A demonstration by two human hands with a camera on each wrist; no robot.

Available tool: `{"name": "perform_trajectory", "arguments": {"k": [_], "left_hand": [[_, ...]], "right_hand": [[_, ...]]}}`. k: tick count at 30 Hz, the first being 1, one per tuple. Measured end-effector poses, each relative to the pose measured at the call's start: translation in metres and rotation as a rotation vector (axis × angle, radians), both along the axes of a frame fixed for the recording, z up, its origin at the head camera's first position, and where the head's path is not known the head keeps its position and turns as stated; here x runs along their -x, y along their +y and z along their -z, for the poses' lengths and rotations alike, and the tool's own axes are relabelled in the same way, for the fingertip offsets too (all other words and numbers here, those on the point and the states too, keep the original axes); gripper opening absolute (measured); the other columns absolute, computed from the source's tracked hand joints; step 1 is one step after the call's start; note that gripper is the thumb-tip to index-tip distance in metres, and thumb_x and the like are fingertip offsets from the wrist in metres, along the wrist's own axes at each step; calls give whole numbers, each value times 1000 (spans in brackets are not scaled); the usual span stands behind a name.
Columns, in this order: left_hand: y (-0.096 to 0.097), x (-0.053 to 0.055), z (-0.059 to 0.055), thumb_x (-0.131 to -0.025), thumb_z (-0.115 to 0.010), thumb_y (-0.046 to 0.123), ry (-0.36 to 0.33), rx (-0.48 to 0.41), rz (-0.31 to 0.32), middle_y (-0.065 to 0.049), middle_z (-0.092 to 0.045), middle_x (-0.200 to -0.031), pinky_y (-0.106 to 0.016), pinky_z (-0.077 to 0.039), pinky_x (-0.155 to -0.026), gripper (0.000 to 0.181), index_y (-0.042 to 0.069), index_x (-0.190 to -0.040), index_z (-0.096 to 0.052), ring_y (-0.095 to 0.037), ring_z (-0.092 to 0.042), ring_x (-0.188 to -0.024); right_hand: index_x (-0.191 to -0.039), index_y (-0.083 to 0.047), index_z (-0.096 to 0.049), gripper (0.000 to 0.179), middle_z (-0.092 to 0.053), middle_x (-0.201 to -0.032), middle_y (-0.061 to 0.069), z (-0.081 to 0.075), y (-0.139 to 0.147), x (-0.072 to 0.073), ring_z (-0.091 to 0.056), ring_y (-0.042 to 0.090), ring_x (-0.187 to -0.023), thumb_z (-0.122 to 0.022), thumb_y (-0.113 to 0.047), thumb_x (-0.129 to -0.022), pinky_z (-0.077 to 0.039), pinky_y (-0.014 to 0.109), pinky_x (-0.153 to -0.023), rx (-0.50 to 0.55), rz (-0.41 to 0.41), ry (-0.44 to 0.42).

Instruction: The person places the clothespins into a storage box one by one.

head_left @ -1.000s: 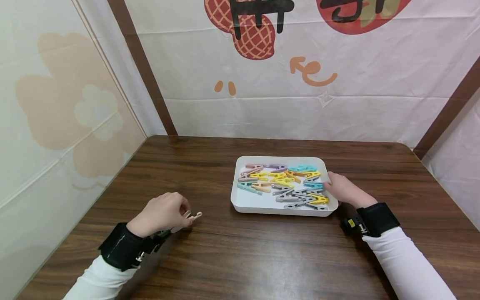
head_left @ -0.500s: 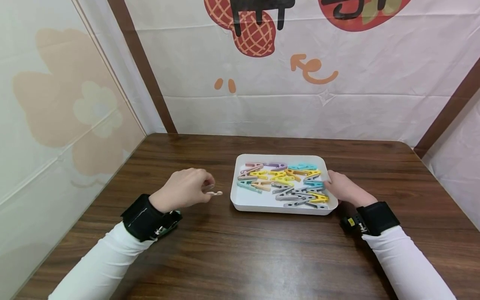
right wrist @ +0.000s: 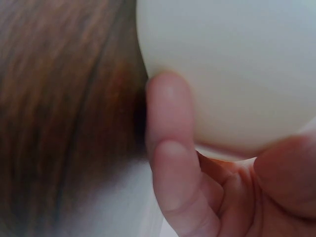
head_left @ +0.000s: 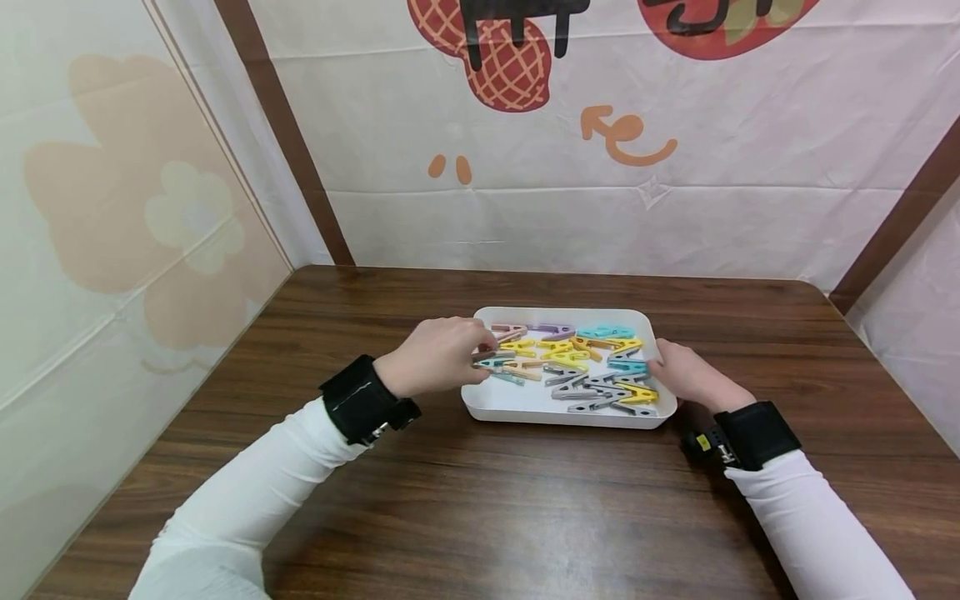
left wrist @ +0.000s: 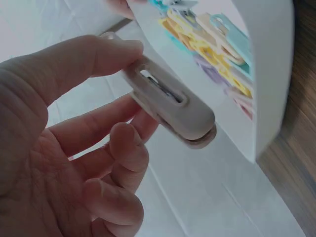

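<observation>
My left hand (head_left: 438,357) is over the left edge of the white tray (head_left: 555,417). In the left wrist view it pinches a beige clothespin (left wrist: 190,116) between thumb and index finger, while the other fingers are loosely bent. The clothespin hangs apart from the tray wall there. At the tray's right side, my right hand (head_left: 693,379) grips the rim; in the right wrist view a finger (right wrist: 170,113) lies along the tray's outer wall. Several clothespins, such as a yellow clothespin (head_left: 637,393) and a grey clothespin (head_left: 592,407), lie inside the tray.
The tray stands on a dark brown wooden table (head_left: 525,508). Behind the table hangs a white printed cloth (head_left: 525,233), with another patterned sheet (head_left: 112,375) along the left. Each wrist wears a black strap (head_left: 360,400) with a small camera.
My left hand has moved right and away from me, carrying the clothespin from the table's left part to above the tray's left edge. The right hand keeps its hold on the tray.
</observation>
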State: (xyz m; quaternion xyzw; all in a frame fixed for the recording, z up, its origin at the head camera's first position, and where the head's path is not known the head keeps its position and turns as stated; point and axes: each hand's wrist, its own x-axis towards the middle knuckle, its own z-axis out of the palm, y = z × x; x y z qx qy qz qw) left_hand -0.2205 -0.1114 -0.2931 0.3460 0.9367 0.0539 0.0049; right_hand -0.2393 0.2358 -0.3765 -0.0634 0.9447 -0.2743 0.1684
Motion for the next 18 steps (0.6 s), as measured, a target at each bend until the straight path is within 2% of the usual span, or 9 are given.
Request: {"name": "perform_trajectory", "arguments": {"k": [6,9,13,15,18], "left_hand": [[27,11,9,-81,-80,25,-64,45,68,3,-65,-88,-26,-41,-59,26,12,-102,-73,-12,-55,-77],[37,15,15,-79,-82,26,-98,75,81,5,-61,-79,-28,-42,-66,23,13,-96,-72,-13,-59,-92],[47,21,23,-76,-84,25,-114,104,107,5,-52,-70,-28,-37,-67,23,13,-87,-69,-14,-54,-84],[50,25,26,-75,-85,27,-117,119,120,6,-52,-70,-26,-36,-66,24,13,-86,-69,-14,-48,-75],[57,29,28,-75,-85,28,-120,153,140,7,-54,-72,-25,-37,-67,24,15,-85,-69,-12,-49,-74]], "right_hand": [[-140,19,-22,50,-48,-121,34,1,0,0,-57,30,-89,-39,-11,-103,-48,32,-57,-12,3,-9],[-140,19,-22,51,-48,-122,34,2,1,1,-56,30,-91,-39,-12,-103,-47,33,-60,-21,-2,-3],[-140,20,-21,52,-47,-124,35,1,1,2,-55,32,-95,-39,-13,-103,-46,33,-66,-33,-5,5],[-140,19,-22,51,-48,-122,34,1,1,2,-56,31,-92,-39,-13,-104,-47,34,-63,-30,0,-4],[-139,18,-23,50,-50,-117,32,1,1,2,-58,28,-87,-39,-13,-103,-48,33,-58,-22,10,-14]]}}
